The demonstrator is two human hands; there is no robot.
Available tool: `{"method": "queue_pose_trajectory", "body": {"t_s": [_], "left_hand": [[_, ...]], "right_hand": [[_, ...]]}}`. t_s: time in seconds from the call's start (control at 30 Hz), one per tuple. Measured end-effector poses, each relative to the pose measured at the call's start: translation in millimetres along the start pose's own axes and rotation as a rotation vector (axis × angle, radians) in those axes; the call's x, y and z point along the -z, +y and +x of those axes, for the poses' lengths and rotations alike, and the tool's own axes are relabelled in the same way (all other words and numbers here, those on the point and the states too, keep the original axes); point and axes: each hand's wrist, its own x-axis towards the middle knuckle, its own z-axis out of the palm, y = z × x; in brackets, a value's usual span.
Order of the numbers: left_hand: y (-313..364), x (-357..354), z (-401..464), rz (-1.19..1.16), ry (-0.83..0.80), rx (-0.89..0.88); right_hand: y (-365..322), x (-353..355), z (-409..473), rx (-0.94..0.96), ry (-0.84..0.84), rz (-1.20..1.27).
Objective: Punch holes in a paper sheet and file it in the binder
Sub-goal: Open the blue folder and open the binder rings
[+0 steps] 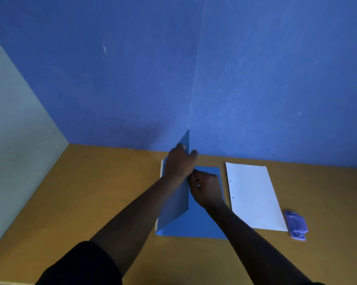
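A blue binder [194, 225] lies open on the brown table, its front cover [176, 202] raised upright. My left hand [179, 161] grips the cover's free edge near the top, fingers curled over it. My right hand [206, 188] sits inside the binder on the back cover, fingers curled and pinching something small at the fastener; what it holds is hidden. A white paper sheet [253, 194] with two punched holes along its left edge lies flat to the right of the binder. A purple hole punch [295, 225] sits at the sheet's lower right corner.
The brown table [91, 192] meets a blue wall [194, 79] at the back and a pale wall [13, 130] on the left. A white strip of paper edge [161, 167] shows at the binder's left side.
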Motion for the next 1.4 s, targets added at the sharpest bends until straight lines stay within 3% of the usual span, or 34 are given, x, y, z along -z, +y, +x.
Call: {"method": "queue_pose_trajectory", "body": {"t_s": [0.2, 0.33, 0.5, 0.67, 1.07, 1.4], "left_hand": [[-24, 49, 2, 0.159, 0.138, 0.043], [-53, 81, 6, 0.327, 0.251, 0.14], [-102, 103, 18, 0.579, 0.257, 0.242], [-167, 108, 27, 0.641, 0.264, 0.279], [-287, 102, 40, 0.176, 0.255, 0.363], [-330, 69, 59, 0.212, 0.157, 0.439]], "right_hand": [[-48, -37, 14, 0.106, -0.074, -0.031], [-51, -57, 14, 0.161, -0.259, -0.055], [-19, -83, 3, -0.107, -0.634, -0.136], [15, -103, -11, -0.289, -0.788, -0.211], [46, -145, -21, -0.495, -0.728, -0.122], [59, -152, -29, -0.58, -0.714, -0.031]]}}
